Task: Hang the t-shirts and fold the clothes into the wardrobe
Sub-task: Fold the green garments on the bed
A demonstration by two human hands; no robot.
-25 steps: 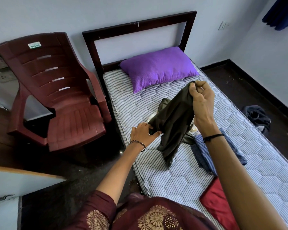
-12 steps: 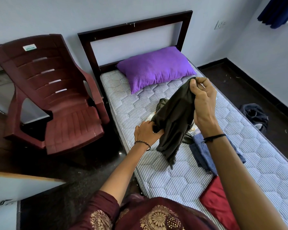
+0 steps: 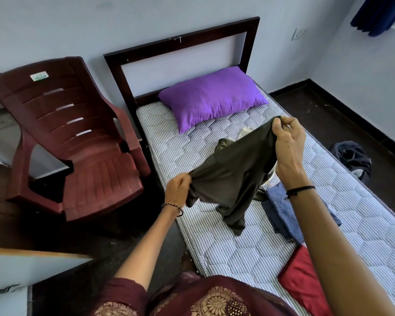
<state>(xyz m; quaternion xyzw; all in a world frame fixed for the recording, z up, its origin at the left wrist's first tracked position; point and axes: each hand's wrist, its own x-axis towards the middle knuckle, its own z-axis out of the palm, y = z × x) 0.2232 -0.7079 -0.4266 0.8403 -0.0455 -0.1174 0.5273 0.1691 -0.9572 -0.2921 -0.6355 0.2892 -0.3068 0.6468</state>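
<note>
1 olive garment [image 3: 233, 176] hangs over the bed [image 3: 192, 144], pinched by my left hand [image 3: 177, 190] low and right hand [image 3: 287, 147] high; blue cloth [image 3: 283, 208] and red cloth [image 3: 299, 277] lie there too, so I judge most remains.

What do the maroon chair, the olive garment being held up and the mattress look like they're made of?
The maroon chair looks like moulded plastic: one-piece ribbed seat, slotted back, dull sheen. The olive garment seems a thin, soft, matte knit, perhaps jersey: it drapes limply and pulls taut between the left hand and right hand. The mattress has a striped fabric cover quilted in hexagons; its filling is hidden.
</note>
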